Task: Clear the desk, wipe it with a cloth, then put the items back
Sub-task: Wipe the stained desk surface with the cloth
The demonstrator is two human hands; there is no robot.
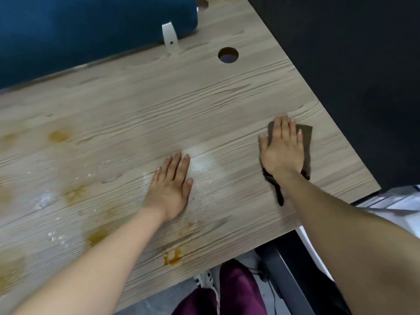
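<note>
Wood-grain laminate fills nearly the whole view: the surface [159,105] runs from a dark blue divider panel [91,30] at the far left to a black wall [352,76] on the right. Orange-brown stains [59,135] and pale powdery smears [45,200] mark its left and near parts, and a round cable hole [228,55] sits near the far right. A white bracket [169,37] fixes the panel to the wood. Maroon trousers [238,292] and a sandalled foot show beneath the near edge. The left hand [170,189] lies flat and spread on bare wood, holding nothing. The right hand [283,148], fingers extended, presses palm-down on a brown cloth [305,144] near the right edge; a dark tail of the cloth trails toward the wrist.
</note>
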